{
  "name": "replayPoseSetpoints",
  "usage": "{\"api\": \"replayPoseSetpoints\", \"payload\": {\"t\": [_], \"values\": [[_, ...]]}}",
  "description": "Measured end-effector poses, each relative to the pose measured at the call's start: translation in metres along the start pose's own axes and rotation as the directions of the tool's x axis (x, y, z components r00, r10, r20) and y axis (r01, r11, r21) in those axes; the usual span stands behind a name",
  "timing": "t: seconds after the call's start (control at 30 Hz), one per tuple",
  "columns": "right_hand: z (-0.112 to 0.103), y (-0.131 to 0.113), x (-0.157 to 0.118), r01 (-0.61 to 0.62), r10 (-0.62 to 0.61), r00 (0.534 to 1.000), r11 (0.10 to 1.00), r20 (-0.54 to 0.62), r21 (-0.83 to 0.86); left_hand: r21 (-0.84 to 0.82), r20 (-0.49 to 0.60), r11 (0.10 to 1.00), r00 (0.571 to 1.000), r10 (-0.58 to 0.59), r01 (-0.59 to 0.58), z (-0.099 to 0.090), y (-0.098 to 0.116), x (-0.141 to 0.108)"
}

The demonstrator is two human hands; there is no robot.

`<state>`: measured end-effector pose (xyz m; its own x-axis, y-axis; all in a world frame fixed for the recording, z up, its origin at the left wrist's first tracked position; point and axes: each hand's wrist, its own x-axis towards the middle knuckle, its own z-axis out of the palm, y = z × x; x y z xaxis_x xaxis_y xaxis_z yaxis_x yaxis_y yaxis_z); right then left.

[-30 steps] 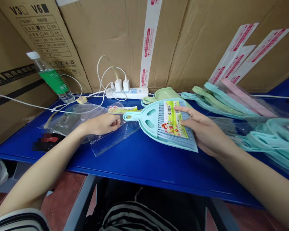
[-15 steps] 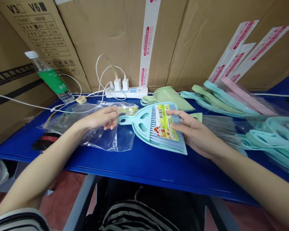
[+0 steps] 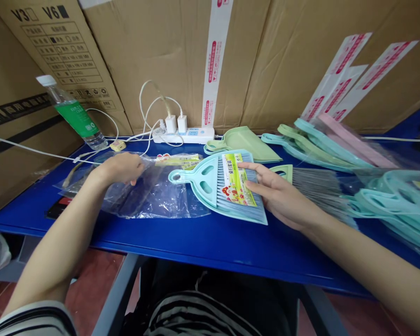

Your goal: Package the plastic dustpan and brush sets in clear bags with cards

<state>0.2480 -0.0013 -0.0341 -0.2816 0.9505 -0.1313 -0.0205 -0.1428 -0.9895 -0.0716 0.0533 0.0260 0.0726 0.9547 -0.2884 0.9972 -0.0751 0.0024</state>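
Note:
My right hand (image 3: 280, 193) holds a light-blue dustpan and brush set (image 3: 205, 184) by its wide end, with fingers over the bristles and the edge of a yellow-green label card (image 3: 236, 179). The brush lies nested in the dustpan, and its handle with a hole points left. My left hand (image 3: 122, 169) is closed, fingers curled down, over clear plastic bags (image 3: 161, 196) on the blue table. Whether it pinches the film is hidden. A yellow printed strip (image 3: 177, 161) shows at the bag's far right part.
A green dustpan (image 3: 248, 142) lies behind the set, a grey-bristled brush (image 3: 315, 186) right of my right hand. Bagged dustpans (image 3: 395, 200) pile up at the right. A power strip (image 3: 196, 135) with cables, a water bottle (image 3: 75, 116) and cardboard boxes (image 3: 161, 56) line the back.
My left hand has moved left, away from the dustpan handle and over the bags. The bag under it lies more spread out. My right hand and the set have shifted slightly left.

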Motion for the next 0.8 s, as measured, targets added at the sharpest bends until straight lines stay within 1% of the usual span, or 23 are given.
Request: {"api": "replayPoseSetpoints", "payload": {"t": [0.03,0.07,0.17,0.27,0.3,0.37,0.47,0.53,0.57,0.63,0.7,0.8], "values": [[0.000,0.000,0.000,-0.008,0.008,1.000,1.000,0.001,0.002,-0.014,0.077,1.000,0.997,-0.006,0.008,0.001,0.003,0.000],[0.001,-0.001,0.000,-0.020,0.020,1.000,1.000,-0.001,0.005,-0.039,0.127,0.999,0.992,0.003,0.002,0.001,0.007,0.000],[0.003,-0.002,0.001,-0.049,0.050,0.998,0.999,-0.025,0.016,-0.160,0.145,0.984,0.984,0.098,-0.075,0.003,0.016,-0.002],[0.004,-0.003,0.000,-0.053,0.053,0.998,0.999,-0.021,0.013,-0.249,0.128,0.957,0.974,0.186,-0.150,0.003,0.017,-0.004],[0.004,-0.004,0.000,-0.047,0.047,0.999,0.999,-0.009,0.011,-0.249,0.115,0.955,0.975,0.193,-0.160,0.003,0.016,-0.004],[0.003,-0.004,0.000,-0.032,0.032,0.999,0.999,0.016,0.005,-0.205,0.105,0.969,0.982,0.159,-0.135,0.002,0.013,-0.003],[0.001,-0.003,0.000,-0.008,0.008,0.999,1.000,0.041,0.000,-0.143,0.169,0.987,0.980,0.102,-0.078,0.001,0.011,-0.001],[0.000,-0.001,0.000,-0.001,0.001,0.999,1.000,0.050,0.005,-0.165,0.219,0.981,0.966,0.139,-0.104,0.002,0.013,-0.001],[0.000,-0.001,0.000,-0.003,0.002,0.999,1.000,0.052,0.011,-0.188,0.226,0.974,0.959,0.170,-0.128,0.003,0.015,-0.002],[0.000,0.001,0.000,-0.015,0.014,0.999,1.000,0.052,0.024,-0.243,0.210,0.954,0.950,0.231,-0.178,0.005,0.019,-0.003],[0.000,0.001,0.000,-0.030,0.029,0.998,0.999,0.056,0.030,-0.296,0.171,0.929,0.944,0.282,-0.224,0.007,0.022,-0.003],[0.001,0.002,0.000,-0.046,0.044,0.996,0.999,0.073,0.026,-0.356,0.127,0.894,0.934,0.334,-0.271,0.009,0.023,-0.002]]}}
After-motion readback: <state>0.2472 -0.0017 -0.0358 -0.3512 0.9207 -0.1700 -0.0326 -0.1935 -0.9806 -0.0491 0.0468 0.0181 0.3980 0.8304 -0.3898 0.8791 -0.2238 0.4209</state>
